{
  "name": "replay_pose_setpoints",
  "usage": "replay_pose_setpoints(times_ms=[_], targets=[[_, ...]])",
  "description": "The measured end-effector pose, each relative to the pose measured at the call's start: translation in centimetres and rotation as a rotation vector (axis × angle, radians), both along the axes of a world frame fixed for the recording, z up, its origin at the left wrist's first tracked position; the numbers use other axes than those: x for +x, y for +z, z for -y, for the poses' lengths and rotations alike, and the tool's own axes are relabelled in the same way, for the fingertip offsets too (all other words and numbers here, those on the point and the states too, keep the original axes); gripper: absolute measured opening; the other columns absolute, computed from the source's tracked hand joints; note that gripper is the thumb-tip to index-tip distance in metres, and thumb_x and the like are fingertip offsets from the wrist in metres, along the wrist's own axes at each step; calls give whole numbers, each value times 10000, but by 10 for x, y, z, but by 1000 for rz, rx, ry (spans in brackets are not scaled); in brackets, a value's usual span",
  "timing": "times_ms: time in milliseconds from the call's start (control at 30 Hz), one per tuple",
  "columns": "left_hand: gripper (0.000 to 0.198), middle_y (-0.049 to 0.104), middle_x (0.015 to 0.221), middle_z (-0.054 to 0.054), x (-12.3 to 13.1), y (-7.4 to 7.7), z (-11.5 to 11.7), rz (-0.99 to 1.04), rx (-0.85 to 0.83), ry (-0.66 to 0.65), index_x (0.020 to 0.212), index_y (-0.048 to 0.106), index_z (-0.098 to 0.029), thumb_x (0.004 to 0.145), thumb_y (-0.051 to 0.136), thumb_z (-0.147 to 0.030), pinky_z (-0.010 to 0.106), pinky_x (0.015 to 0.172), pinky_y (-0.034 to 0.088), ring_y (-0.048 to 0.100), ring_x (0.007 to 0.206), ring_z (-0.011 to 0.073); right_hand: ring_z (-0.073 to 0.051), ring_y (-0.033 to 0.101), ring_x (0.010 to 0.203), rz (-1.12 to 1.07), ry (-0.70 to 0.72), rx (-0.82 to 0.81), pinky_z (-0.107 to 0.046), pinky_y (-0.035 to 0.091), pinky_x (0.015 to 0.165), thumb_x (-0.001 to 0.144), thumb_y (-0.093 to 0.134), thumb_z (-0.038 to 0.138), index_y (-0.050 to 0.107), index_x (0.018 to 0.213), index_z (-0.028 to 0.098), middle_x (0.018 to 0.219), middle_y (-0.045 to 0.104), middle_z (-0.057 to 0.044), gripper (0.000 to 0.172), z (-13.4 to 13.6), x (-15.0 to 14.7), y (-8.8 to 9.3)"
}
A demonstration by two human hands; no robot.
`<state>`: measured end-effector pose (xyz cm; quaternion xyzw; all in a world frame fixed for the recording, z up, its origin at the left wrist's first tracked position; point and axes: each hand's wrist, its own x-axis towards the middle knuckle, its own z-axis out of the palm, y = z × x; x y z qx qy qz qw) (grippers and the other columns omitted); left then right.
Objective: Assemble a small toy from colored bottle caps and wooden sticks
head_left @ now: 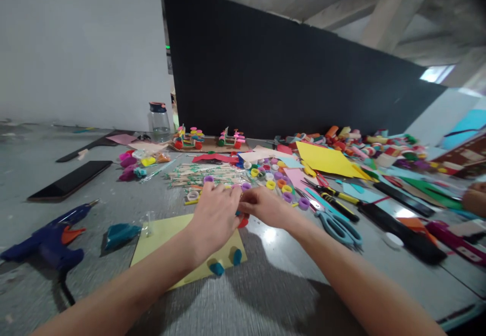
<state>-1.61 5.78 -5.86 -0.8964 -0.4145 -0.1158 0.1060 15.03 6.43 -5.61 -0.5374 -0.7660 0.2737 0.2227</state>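
My left hand (214, 217) and my right hand (266, 207) meet over the far edge of a pale yellow paper sheet (159, 235) on the grey table. Both have their fingers curled together around a small piece I cannot make out; a bit of red (243, 222) shows beneath them. Two blue bottle caps (226, 262) lie on the sheet's near edge. Just beyond my hands lie wooden sticks (201, 174) and several coloured caps (271, 179).
A blue glue gun (49, 237) lies at the left, with a teal scrap (119, 234) beside it and a black phone (70, 180) further back. Teal scissors (336, 224), a yellow sheet (326, 160) and craft clutter fill the right. Another person's hand (474, 199) shows at the right edge.
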Motion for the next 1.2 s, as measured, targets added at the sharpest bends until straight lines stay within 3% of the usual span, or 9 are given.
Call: replay_pose_setpoints(times_ms=[167, 333, 533, 933, 1067, 1200], targets=[[390, 699, 1011, 154, 2, -4, -2, -21, -4, 15, 1196, 540, -92, 842, 616, -238, 459, 829, 349, 615, 972, 334, -82, 412, 554, -173, 0, -166, -241, 311, 539, 848, 620, 238, 641, 708, 151, 617, 548, 35, 166, -6, 1, -3], [389, 705, 982, 148, 2, -5, -1, -19, -15, 25, 1205, 533, -92, 839, 606, -205, 456, 822, 346, 620, 956, 330, -68, 352, 459, -212, -24, -260, -236, 252, 456, 861, 604, 272, 596, 707, 166, 530, 460, 68, 187, -9, 3, -3], [452, 716, 1034, 157, 0, -1, 0, -34, -37, 43, 1288, 511, -97, 878, 612, -259, 471, 846, 339, 617, 1009, 353, -59, 347, 438, -216, -24, -289, -237, 248, 444, 862, 606, 277, 582, 658, 169, 527, 489, 58, 232, -9, 5, -2], [312, 717, 1041, 141, 3, 5, 2, -47, -75, 38, 1196, 571, -126, 889, 516, -137, 466, 874, 344, 627, 994, 309, -74, 380, 487, -202, -4, -229, -244, 266, 487, 834, 629, 265, 620, 700, 158, 551, 502, 53, 172, -10, 7, -5], [330, 718, 1028, 157, 2, 3, 2, -54, -48, 38, 1216, 541, -117, 889, 526, -152, 457, 859, 339, 630, 965, 316, -89, 477, 589, -271, -28, -151, -234, 362, 572, 793, 653, 192, 561, 751, 173, 656, 550, 46, 103, -10, 6, -8], [376, 722, 1002, 167, 3, 0, 1, -63, -33, 46, 1252, 492, -103, 883, 531, -164, 456, 842, 328, 630, 942, 337, -98, 482, 628, -240, -5, 30, -238, 363, 600, 771, 671, 156, 580, 753, 178, 693, 573, 41, 95, -4, 3, -10]])
